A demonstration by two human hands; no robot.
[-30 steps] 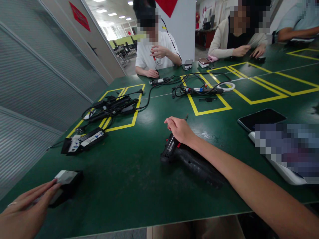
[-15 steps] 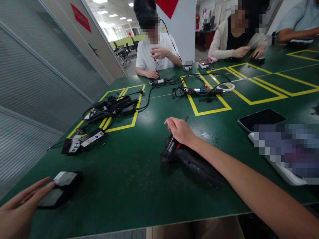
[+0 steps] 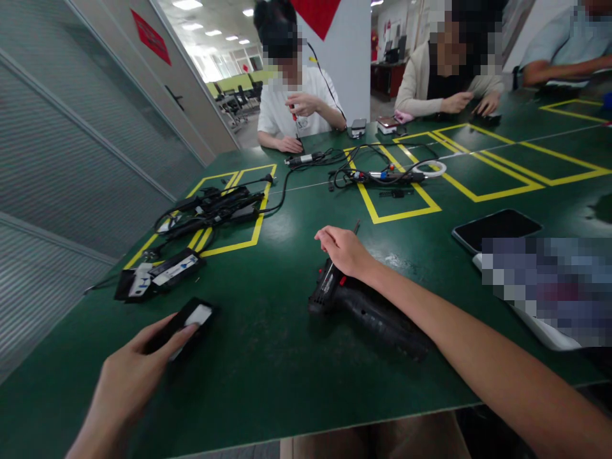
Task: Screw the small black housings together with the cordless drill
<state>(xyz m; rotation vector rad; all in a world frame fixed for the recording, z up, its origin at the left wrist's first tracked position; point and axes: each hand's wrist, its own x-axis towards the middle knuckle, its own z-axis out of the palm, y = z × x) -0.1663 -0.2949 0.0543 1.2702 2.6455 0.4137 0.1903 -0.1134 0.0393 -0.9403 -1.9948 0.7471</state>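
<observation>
My left hand (image 3: 138,363) grips a flat black block with white labels (image 3: 196,313), thumb on top and fingers along its far side. The block is tilted and a little blurred, just above or touching the green table. My right hand (image 3: 348,252) is curled over the front of a black power screwdriver (image 3: 382,322) with red buttons, which lies on its side. Its thin bit shows beyond my knuckles. The fingertips point left, and their undersides are hidden. My right forearm runs along the tool's handle.
Tangled black cables and adapters (image 3: 215,207) lie at left, beside labelled black pieces (image 3: 176,266). Farther back sits a corded electric screwdriver (image 3: 387,176). A phone (image 3: 497,229) rests at right by a blurred-out object. Several people sit across the green table (image 3: 268,395).
My left hand has closed on the black block and moved it to the right and away from me, turning it. My right hand stays on the power screwdriver.
</observation>
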